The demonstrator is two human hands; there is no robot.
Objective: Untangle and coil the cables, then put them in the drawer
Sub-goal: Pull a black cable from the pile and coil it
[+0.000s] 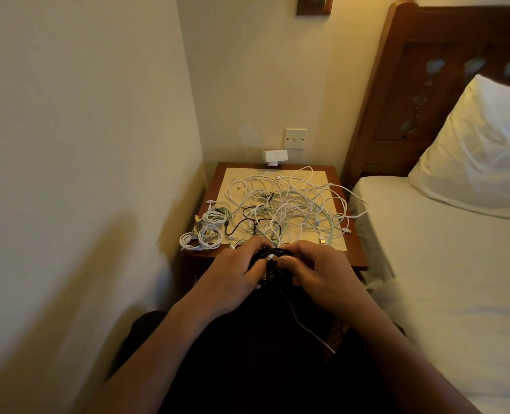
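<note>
Both hands met at the near edge of the table (355,253), left hand (235,274) and right hand (315,271) each curled close round a small black coil (270,251), fingertips pinching at a pale plug in its middle; a thin lead (307,330) trailed from it over the lap. Behind them a loose tangle (283,201) of white cables sprawled across the mat (238,174), some loops hanging past the right edge. Wound white coils (206,233) lay bunched at the table's left front corner.

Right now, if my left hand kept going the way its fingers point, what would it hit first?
Probably the right hand, just across the black cable coil that it and the left hand grip; depth unclear.
</note>
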